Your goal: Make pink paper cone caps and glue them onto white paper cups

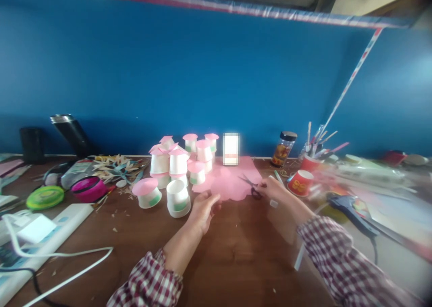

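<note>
A pink paper sheet [232, 181] lies over the wooden table [236, 253] in front of me. My left hand [201, 208] pinches its near left edge, fingers closed on the paper. My right hand [275, 191] grips a pair of scissors [249, 183] whose open blades point left over the pink sheet. Both sleeves are red-and-white checked. Just left of the sheet stands a cluster of white paper cups with pink lids [178, 163], some stacked.
A red paper cup [301, 182] and a jar [284, 149] stand to the right, with a cup of brushes [312, 156] and a glue gun [351, 210]. At left lie tape rolls [45, 197], a pink bowl [88, 189], a power strip [40, 237] and white cable.
</note>
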### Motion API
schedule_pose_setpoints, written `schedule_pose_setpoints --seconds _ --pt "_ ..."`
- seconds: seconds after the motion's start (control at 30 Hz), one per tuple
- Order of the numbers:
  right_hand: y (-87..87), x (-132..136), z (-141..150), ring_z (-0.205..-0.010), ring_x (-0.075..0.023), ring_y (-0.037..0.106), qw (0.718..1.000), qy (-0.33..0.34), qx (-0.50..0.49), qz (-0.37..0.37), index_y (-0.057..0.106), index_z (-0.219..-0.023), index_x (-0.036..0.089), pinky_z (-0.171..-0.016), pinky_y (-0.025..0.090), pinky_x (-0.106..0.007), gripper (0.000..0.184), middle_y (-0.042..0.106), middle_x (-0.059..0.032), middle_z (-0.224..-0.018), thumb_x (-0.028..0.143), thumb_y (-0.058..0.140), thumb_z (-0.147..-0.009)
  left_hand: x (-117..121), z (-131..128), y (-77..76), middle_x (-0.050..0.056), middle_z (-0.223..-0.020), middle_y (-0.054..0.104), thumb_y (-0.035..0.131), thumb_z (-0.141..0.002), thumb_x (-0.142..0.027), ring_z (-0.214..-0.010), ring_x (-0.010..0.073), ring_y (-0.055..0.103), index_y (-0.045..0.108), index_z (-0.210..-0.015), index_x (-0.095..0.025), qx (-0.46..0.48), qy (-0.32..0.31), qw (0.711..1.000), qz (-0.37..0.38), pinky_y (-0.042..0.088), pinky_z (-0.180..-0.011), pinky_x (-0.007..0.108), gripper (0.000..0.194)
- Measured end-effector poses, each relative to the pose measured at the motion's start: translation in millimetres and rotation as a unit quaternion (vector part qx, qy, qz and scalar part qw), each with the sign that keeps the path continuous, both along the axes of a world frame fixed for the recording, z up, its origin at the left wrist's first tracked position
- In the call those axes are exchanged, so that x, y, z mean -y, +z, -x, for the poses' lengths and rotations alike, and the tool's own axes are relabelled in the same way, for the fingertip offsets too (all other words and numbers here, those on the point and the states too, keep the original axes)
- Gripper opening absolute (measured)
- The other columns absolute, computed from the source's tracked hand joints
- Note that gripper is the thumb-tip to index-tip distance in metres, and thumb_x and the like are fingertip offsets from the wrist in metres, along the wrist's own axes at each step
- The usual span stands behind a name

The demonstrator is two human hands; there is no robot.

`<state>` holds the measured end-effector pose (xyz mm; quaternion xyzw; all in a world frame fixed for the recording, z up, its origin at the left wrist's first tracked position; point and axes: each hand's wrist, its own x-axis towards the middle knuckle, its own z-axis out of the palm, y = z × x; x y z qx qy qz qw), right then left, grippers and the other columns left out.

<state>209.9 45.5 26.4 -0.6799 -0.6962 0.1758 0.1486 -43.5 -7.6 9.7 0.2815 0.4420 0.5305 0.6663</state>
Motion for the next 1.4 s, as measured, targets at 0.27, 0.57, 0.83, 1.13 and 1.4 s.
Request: schedule_pose_setpoints --seconds 0.27,0.57,0.83,1.13,1.4 --pt "6.8 38 51 -0.060 -0.0143 0.055 0.972 0.076 -0.214 -0.052 0.058 -0.072 0.017 -0.057 0.037 -0.024 0.031 0.060 -0.0021 -0.064 0.044 0.047 -0.084 1 -3 -2.0 0.001 -0.067 0.061 0.071 -0.065 -0.016 -0.056 0.0050 0.054 0.063 -0.079 -0.012 0.015 -0.023 1.000 -0.006 0.045 -0.052 0.014 0.017" --pt "-3.9 62 86 -0.051 -0.0076 0.034 0.912 0.079 -0.401 0.008 0.048 -0.058 0.016 -0.049 0.026 -0.022 0.035 0.039 0.0053 -0.053 0.045 0.058 -0.075 2 -6 -5.7 0.005 -0.077 0.067 0.077 -0.060 -0.022 -0.065 0.0108 0.060 0.065 -0.087 -0.013 -0.005 -0.044 0.999 -0.030 0.047 -0.057 0.019 0.030" --pt "-7.8 68 91 -0.049 -0.0073 0.035 0.866 0.027 -0.495 0.060 0.055 -0.067 0.016 -0.046 0.026 -0.020 0.032 0.041 0.0055 -0.054 0.047 0.062 -0.071 4 -8 -12.7 0.007 -0.079 0.069 0.077 -0.060 -0.027 -0.073 0.0166 0.063 0.066 -0.090 -0.012 -0.073 -0.015 0.993 -0.094 0.048 -0.071 0.027 0.035" --pt "-16.0 66 99 -0.056 -0.0117 0.046 0.903 0.025 -0.429 -0.027 0.062 -0.069 0.014 -0.053 0.033 -0.023 0.030 0.054 0.0008 -0.059 0.043 0.060 -0.073 9 -13 -4.8 0.005 -0.076 0.069 0.078 -0.060 -0.024 -0.069 0.0128 0.063 0.066 -0.086 -0.011 0.025 -0.044 0.998 -0.029 0.049 -0.064 0.022 0.031" --pt "-18.5 66 99 -0.054 -0.0110 0.044 0.900 -0.002 -0.435 -0.037 0.057 -0.064 0.015 -0.051 0.032 -0.023 0.028 0.050 0.0017 -0.057 0.041 0.060 -0.072 12 -14 -2.7 0.008 -0.085 0.070 0.077 -0.062 -0.026 -0.077 0.0160 0.064 0.066 -0.096 -0.012 0.034 -0.071 0.996 -0.048 0.050 -0.069 0.024 0.038"
